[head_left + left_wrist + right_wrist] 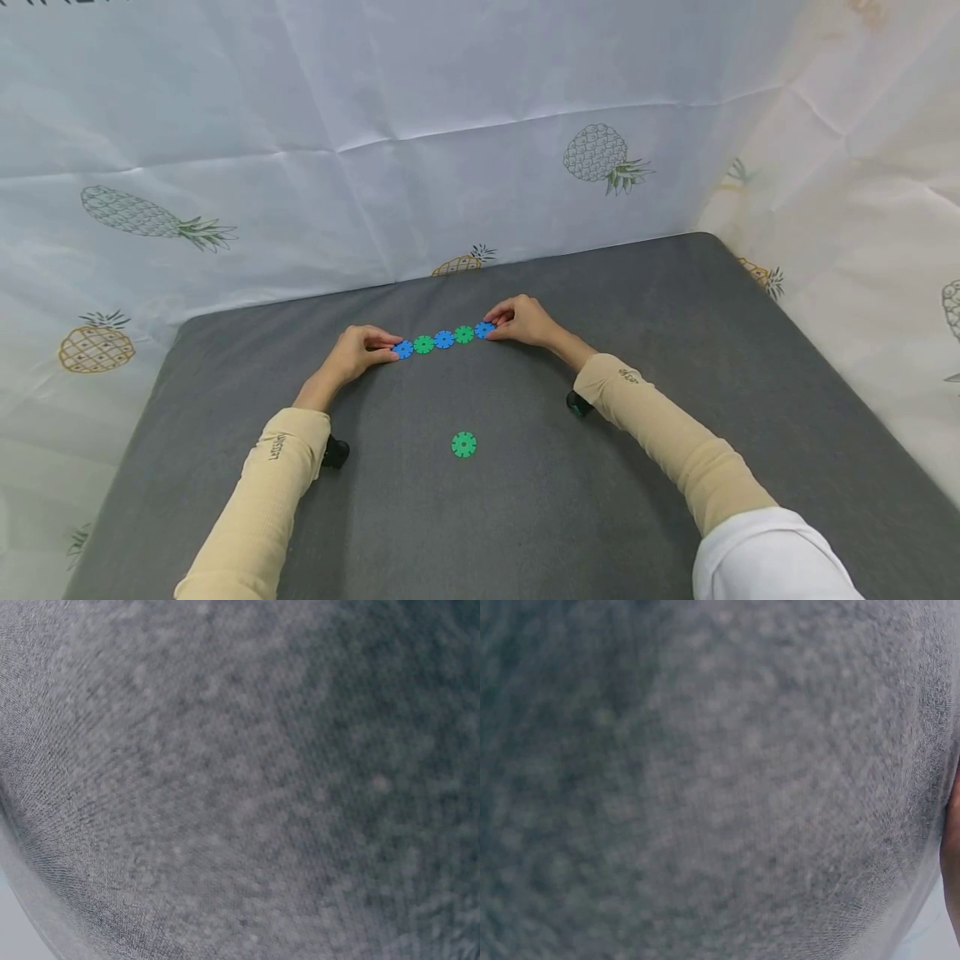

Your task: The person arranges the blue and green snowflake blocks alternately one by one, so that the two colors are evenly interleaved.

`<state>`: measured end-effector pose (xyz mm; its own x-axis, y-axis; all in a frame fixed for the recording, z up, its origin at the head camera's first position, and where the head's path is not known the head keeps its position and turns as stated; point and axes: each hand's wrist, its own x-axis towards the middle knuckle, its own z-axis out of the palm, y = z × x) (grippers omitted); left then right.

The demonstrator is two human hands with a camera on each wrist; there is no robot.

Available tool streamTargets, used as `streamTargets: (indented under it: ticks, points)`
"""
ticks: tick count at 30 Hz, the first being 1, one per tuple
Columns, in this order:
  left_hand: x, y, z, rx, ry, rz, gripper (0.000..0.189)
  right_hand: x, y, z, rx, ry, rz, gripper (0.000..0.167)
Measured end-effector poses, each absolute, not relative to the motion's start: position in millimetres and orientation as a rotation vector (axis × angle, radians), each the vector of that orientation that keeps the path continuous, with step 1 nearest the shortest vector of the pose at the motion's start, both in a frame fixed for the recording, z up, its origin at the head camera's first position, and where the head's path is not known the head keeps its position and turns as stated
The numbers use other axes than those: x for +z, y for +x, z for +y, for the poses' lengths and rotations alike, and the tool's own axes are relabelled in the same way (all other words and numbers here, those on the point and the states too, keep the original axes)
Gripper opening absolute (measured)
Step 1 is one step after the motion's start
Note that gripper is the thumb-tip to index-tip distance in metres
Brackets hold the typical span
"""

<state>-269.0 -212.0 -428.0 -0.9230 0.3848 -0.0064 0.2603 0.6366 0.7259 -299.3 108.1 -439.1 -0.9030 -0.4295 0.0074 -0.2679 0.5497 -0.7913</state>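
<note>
Several notched plastic discs, blue and green by turns, form a slightly slanting row toward the back of the table in the head view. At the row's left end, my left hand [356, 353] pinches a blue disc [403, 349] between thumb and fingers. My right hand [525, 322] pinches the blue disc [485, 331] at the right end in the same way. Between them are a green disc [423, 344], a blue disc [444, 339] and another green disc [464, 334]. A sliver of skin [951, 862] shows at the right wrist view's edge.
A single green notched disc [463, 444] lies nearer on the grey table [525, 517], between the forearms. Behind the table's back edge hangs a white cloth [465, 192] printed with pineapples. Blurred grey table cloth [187, 787] fills most of both wrist views.
</note>
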Motion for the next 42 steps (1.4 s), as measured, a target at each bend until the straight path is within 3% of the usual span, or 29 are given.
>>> streamTargets:
  ticks: [17, 27, 42]
  points:
    - [-427.5, -266.2, -212.8, 1.169, 0.518, 2.699, 0.027, -432.8, -284.3, 111.5, -1.700, -0.515, 2.296, 0.030]
    - [-425.2, -266.1, -211.5, 1.170, 0.532, 2.685, 0.027, -435.5, -232.3, 101.2, -1.907, -0.403, 1.995, 0.033]
    - [-426.3, -267.0, -211.5, 1.161, 0.507, 2.684, 0.027, -437.6, -178.3, 80.6, -1.880, -0.469, 1.805, 0.033]
